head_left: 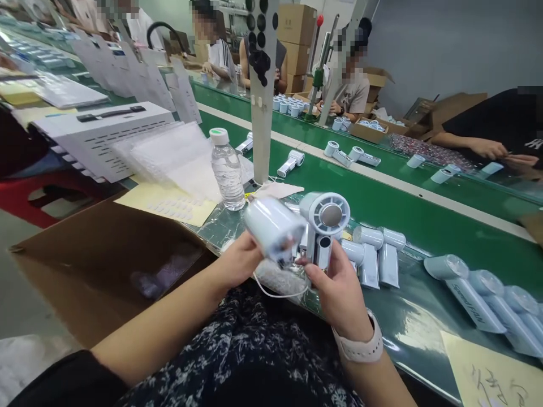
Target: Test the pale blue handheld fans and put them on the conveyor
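Note:
My left hand is closed round a pale blue handheld fan, smeared by motion, its round head tilted toward the right. In my right hand a second handheld fan stands upright, gripped by its handle, its round grille facing me. The two fans are close together; whether they touch I cannot tell. A thin white cable hangs in a loop below my hands, beside crumpled clear plastic. Just right of my right hand, several wrapped fans lie on the table edge.
A water bottle stands behind my left hand, near a metal post. An opened cardboard box is at lower left. More fans lie at right by a yellow paper. Across the green conveyor, several people work.

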Demonstrator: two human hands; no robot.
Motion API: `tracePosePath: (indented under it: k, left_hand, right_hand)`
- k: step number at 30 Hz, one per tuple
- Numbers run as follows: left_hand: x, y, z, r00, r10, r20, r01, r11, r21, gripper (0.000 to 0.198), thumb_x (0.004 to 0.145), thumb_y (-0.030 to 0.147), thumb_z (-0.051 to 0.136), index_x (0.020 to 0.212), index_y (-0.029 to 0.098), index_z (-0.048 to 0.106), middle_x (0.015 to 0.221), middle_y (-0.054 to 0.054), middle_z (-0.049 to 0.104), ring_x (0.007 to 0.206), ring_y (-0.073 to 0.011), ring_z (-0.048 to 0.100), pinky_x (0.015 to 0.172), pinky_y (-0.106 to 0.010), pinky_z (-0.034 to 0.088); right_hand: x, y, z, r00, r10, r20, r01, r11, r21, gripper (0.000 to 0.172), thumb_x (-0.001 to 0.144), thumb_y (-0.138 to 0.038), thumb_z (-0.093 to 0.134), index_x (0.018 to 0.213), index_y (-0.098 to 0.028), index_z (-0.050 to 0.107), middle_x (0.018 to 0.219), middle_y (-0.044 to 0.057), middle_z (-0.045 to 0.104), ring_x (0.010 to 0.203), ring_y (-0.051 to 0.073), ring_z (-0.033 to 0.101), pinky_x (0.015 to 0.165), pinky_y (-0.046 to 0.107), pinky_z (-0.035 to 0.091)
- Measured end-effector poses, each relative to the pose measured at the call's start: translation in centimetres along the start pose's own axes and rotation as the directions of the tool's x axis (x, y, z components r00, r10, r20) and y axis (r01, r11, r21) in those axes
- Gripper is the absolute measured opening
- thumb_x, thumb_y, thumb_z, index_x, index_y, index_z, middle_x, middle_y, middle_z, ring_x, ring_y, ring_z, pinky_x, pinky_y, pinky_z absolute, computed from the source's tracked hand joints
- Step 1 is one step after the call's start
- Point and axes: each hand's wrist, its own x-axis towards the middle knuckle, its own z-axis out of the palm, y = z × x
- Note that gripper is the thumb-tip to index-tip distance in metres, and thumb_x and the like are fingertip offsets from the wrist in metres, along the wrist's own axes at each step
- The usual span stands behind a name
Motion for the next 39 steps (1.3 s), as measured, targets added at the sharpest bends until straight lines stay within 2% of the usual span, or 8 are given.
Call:
tracePosePath:
  k: [2,4,8,15,21,26,34,39]
  left_hand:
    - [0.5,-0.6,0.1,0.999,-0.047,-0.013,0.044,0.988,-0.148,0.039,0.084,0.052,0.067,0.103,0.018,0.065,0.088,-0.005,0.068,0.08,-0.0189,0.064,0.077,-0.033,0.055]
    - [0.4,-0.8,0.3,0.995,-0.088,0.047,0.096,0.97,-0.224,0.036,0.083,0.043,0.072,0.107,0.02,0.06,0.086,-0.002,0.064,0.074,-0.0161,0.064,0.071,-0.03,0.055]
    - [-0.8,-0.2,1.1,0.985,-0.072,0.154,0.106,0.969,-0.223,0.047,0.073,0.021,0.08,0.112,0.021,0.054,0.087,0.001,0.06,0.071,-0.0136,0.063,0.064,-0.026,0.053]
    - [-1.4,0.3,1.7,0.969,-0.111,0.22,0.15,0.974,-0.169,0.035,0.078,0.031,0.076,0.1,0.018,0.052,0.077,0.0,0.061,0.062,-0.0123,0.06,0.061,-0.028,0.053]
    - [-1.6,0.3,2.0,0.964,-0.08,0.256,0.117,0.984,-0.136,0.041,0.08,0.024,0.075,0.112,0.019,0.049,0.083,-0.003,0.066,0.074,-0.0162,0.065,0.07,-0.03,0.054]
    - [-1.8,0.4,2.0,0.962,-0.069,0.264,0.11,0.984,-0.141,0.035,0.082,0.031,0.073,0.105,0.017,0.051,0.079,-0.003,0.064,0.071,-0.0149,0.061,0.069,-0.031,0.053]
    - [-2.0,0.6,2.3,0.971,-0.085,0.222,0.129,0.973,-0.192,0.041,0.078,0.029,0.075,0.113,0.019,0.054,0.086,-0.002,0.059,0.069,-0.0151,0.062,0.068,-0.033,0.054]
    - [-1.3,-0.7,1.7,0.988,-0.127,0.085,0.144,0.96,-0.239,0.038,0.077,0.029,0.074,0.107,0.021,0.053,0.085,0.0,0.059,0.064,-0.0133,0.06,0.059,-0.027,0.051]
  right_hand:
    - [0.0,-0.1,-0.5,0.997,0.067,-0.024,-0.067,0.998,0.017,0.037,0.078,-0.035,0.08,0.11,-0.026,0.063,0.093,0.0,0.067,0.078,0.016,0.06,0.077,0.031,0.051]
    - [-0.3,-0.3,-0.9,0.992,0.128,-0.024,-0.125,0.988,0.086,0.032,0.081,-0.04,0.075,0.107,-0.024,0.063,0.091,0.0,0.064,0.073,0.015,0.057,0.071,0.03,0.05]
    - [-1.3,-0.6,-1.1,0.992,0.124,0.02,-0.125,0.982,0.144,0.028,0.087,-0.04,0.069,0.108,-0.023,0.062,0.095,0.002,0.062,0.079,0.016,0.057,0.074,0.031,0.05]
    - [-2.1,-0.5,-0.7,0.985,0.132,0.11,-0.148,0.978,0.147,0.034,0.091,-0.031,0.066,0.123,-0.028,0.054,0.098,0.001,0.06,0.074,0.016,0.058,0.067,0.032,0.052]
    - [-1.9,-0.5,0.0,0.982,0.167,0.092,-0.182,0.964,0.194,0.035,0.089,-0.031,0.067,0.12,-0.026,0.054,0.101,0.003,0.062,0.074,0.016,0.059,0.064,0.032,0.053]
    - [-1.9,-0.8,0.2,0.979,0.172,0.113,-0.194,0.954,0.228,0.032,0.087,-0.034,0.067,0.116,-0.024,0.057,0.096,0.003,0.063,0.072,0.018,0.061,0.06,0.033,0.053]
    - [-2.1,-0.7,0.1,0.98,0.191,0.06,-0.2,0.96,0.197,0.036,0.085,-0.034,0.069,0.117,-0.026,0.055,0.097,0.002,0.062,0.068,0.016,0.059,0.06,0.033,0.053]
    - [-2.2,-0.4,0.3,0.981,0.195,-0.016,-0.189,0.965,0.18,0.025,0.086,-0.041,0.066,0.102,-0.023,0.059,0.089,0.001,0.06,0.062,0.013,0.056,0.051,0.026,0.049]
